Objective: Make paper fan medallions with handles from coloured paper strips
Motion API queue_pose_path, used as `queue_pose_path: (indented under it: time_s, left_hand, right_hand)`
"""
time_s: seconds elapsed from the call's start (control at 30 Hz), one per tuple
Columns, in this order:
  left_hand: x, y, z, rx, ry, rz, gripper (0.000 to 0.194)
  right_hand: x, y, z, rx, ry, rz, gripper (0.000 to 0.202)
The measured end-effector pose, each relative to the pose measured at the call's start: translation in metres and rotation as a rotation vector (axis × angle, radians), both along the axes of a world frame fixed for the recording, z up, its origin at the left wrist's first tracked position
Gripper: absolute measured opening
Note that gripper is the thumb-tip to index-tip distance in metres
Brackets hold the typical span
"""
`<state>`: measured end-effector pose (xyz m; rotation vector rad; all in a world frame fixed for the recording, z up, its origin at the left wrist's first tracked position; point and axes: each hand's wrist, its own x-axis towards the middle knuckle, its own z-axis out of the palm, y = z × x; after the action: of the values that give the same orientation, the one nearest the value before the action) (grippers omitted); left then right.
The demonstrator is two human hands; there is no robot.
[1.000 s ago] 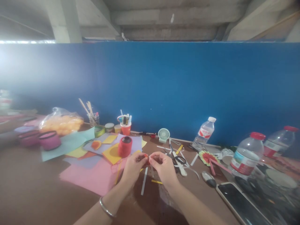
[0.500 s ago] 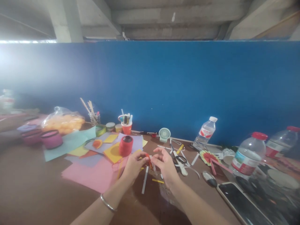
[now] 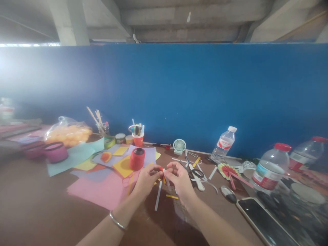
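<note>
Between my hands is a small red-orange paper piece point(image 3: 164, 178) with a pale white strip point(image 3: 167, 183) hanging beside it. My left hand point(image 3: 148, 178) pinches the red-orange piece from the left, thumb against forefinger. On the other side, my right hand point(image 3: 179, 179) has its thumb and forefinger closed at the top of the white strip. How the two pieces join is too small to make out. Below them a white paper strip point(image 3: 158, 196) and a short yellow strip point(image 3: 172, 196) lie on the brown table point(image 3: 143, 227). A red thread spool point(image 3: 137, 159) stands behind my left hand.
Coloured paper sheets point(image 3: 97, 191) spread to the left. Scissors point(image 3: 197, 173) and paper strips lie right of my hands. A small fan point(image 3: 179, 146) and a tilted water bottle point(image 3: 223, 145) stand behind. A spoon point(image 3: 229, 194), phone point(image 3: 266, 218) and larger bottle point(image 3: 272, 168) occupy the right.
My right hand's thumb and forefinger have closed together at the white strip and moved slightly left, nearer my left fingers. My left hand keeps its pinch in nearly the same place.
</note>
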<state>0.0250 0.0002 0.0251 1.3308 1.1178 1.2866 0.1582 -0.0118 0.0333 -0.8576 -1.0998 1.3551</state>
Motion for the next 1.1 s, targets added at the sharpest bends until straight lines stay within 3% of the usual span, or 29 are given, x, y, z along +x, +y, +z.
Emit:
queue_pose_path:
  time_s: [0.9, 1.1]
  left_hand:
    - [-0.0016, 0.0013, -0.0016, -0.013, -0.069, -0.037, 0.011]
    - [-0.0019, 0.0001, 0.0023, 0.036, -0.065, -0.141, 0.010]
  right_hand:
    - [0.0015, -0.0010, 0.0038, -0.101, -0.034, 0.015, 0.029]
    - [0.0031, 0.0012, 0.0048, -0.125, -0.089, 0.001, 0.024]
